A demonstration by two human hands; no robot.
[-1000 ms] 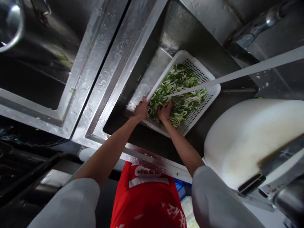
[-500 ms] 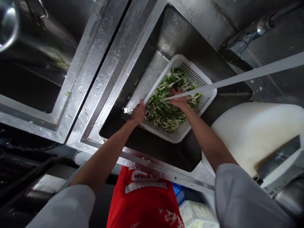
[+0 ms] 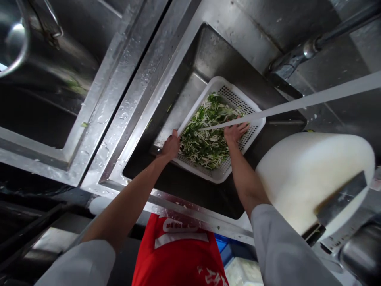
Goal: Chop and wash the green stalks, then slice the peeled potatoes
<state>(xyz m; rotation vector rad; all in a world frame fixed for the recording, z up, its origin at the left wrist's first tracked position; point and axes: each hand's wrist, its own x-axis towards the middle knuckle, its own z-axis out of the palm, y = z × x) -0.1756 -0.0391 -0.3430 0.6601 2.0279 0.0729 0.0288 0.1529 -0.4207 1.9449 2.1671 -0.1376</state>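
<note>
A white perforated plastic basket [image 3: 218,176] sits tilted inside a steel sink, with cut green-and-white vegetable pieces [image 3: 205,139] heaped in it. My left hand [image 3: 172,145] is closed round the basket's left rim, thumb on top. Over at the right side of the heap, my right hand [image 3: 236,131] lies with its fingers spread on the vegetables, close to the basket's right wall. A stream of water [image 3: 276,107] runs in from the right and meets the vegetables near the middle.
The steel sink [image 3: 208,43] surrounds the basket. A faucet [image 3: 285,67] stands above right. On a round white cutting board [image 3: 285,171] at the right lies a cleaver [image 3: 342,198]. A metal pot [image 3: 59,59] is in the left basin.
My right hand has moved from the middle of the vegetables to the right side of the basket, and its fingers have spread. My left hand still holds the rim.
</note>
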